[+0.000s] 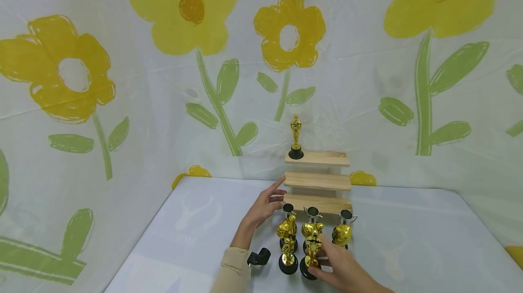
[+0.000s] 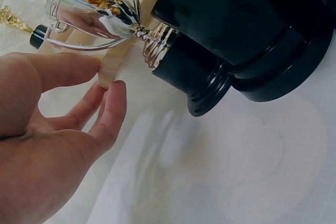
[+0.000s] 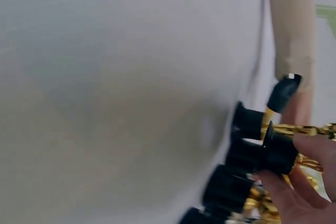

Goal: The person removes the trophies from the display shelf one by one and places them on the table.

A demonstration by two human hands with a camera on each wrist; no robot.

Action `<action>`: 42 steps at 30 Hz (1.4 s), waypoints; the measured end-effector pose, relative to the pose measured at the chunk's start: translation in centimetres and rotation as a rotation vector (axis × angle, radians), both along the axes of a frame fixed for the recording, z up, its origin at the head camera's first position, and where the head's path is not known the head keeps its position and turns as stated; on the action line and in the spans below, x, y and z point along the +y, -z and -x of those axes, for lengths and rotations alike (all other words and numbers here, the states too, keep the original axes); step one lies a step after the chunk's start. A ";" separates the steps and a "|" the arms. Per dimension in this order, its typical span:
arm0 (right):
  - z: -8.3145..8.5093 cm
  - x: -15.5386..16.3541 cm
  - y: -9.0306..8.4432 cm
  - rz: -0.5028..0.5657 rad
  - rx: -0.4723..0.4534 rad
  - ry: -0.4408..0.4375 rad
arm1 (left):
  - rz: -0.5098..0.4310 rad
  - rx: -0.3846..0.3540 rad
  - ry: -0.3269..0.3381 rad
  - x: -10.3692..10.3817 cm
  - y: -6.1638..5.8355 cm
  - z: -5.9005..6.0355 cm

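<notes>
A three-step wooden shelf stands on the table with one gold statuette trophy on its top step. My left hand reaches to the shelf's left end; in the left wrist view its straight fingers touch the end of the wood. Several gold trophies with black bases stand in front of the shelf. My right hand grips the front gold statuette low down, its fingers around the black base.
Cup trophies stand in a row by the lowest step, and another statuette stands left of the held one. A silver cup and large black bases lie close to my left hand. A flowered cloth covers table and backdrop.
</notes>
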State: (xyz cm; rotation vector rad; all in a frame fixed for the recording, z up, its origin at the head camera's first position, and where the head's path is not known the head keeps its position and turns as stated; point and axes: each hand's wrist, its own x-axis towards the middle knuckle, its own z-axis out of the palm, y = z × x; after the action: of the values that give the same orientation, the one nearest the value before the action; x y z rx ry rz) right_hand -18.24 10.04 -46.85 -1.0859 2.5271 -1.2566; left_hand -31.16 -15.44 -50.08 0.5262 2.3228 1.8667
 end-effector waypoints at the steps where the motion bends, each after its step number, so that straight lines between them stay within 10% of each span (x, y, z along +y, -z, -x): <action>1: 0.0 0.0 0.3 -0.012 -0.007 0.006 | -0.002 -0.001 0.001 0.0 0.0 0.0; 42: 1.2 -0.1 3.6 -0.102 0.015 0.047 | 0.005 0.000 -0.006 0.1 0.2 0.1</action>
State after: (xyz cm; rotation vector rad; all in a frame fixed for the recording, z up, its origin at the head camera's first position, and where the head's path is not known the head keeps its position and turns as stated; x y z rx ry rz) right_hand -19.48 9.94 -50.42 -1.0239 2.6105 -1.1202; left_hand -31.24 -15.35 -50.25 0.5201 2.3312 1.8625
